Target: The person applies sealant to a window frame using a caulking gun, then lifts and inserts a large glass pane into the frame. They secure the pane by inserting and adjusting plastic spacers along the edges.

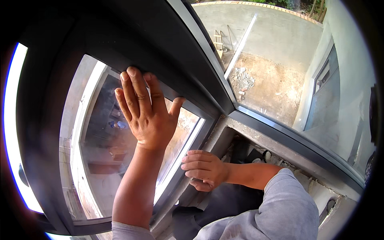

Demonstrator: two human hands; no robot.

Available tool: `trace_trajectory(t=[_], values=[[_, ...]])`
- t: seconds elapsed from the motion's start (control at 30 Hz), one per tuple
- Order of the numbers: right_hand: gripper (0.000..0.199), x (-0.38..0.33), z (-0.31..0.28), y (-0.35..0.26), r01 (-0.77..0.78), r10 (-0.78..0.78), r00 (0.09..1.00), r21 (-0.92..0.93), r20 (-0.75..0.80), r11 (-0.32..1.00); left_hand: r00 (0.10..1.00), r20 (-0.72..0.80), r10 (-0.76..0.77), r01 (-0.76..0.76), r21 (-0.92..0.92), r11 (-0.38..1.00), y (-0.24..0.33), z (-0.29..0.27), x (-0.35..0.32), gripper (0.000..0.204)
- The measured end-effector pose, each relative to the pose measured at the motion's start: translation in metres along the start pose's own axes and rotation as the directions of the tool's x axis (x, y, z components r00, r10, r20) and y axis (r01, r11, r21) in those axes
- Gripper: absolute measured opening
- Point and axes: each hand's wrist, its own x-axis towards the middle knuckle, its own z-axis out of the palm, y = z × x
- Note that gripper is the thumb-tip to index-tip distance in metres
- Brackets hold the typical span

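My left hand (146, 106) is raised with its fingers stretched out. Its fingertips lie on the dark grey window frame (144, 44), while the palm is over the glass pane (106, 132). Lower and to the right, my right hand (205, 170) is beside the lower bar of that frame, its fingers loosely bent and pointing left, the thumb below them. No object shows between these fingers. Whether they touch the bar I cannot tell.
A second glazed panel (276, 76) meets the first at a corner, with a rough concrete sill (256, 134) below. Debris lies in a recess by the sill. Outside are a plastered wall (276, 34), a rubble pile (242, 80) and a small wooden ladder (218, 40).
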Motion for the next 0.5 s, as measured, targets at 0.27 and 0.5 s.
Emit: trace_trajectory(t=[0.27, 0.5], values=[[0.012, -0.025, -0.004, -0.068, -0.277, 0.236, 0.915, 0.085, 0.326, 0.957, 0.997, 0.076, -0.025, 0.036, -0.154, 0.987, -0.005, -0.011, 0.003, 0.103], [0.039, -0.070, -0.011, -0.072, -0.122, 0.589, 0.079, -0.579, 0.804, 0.806, 0.979, 0.205, -0.001, 0.100, -0.477, 0.873, -0.005, -0.046, -0.005, 0.068]])
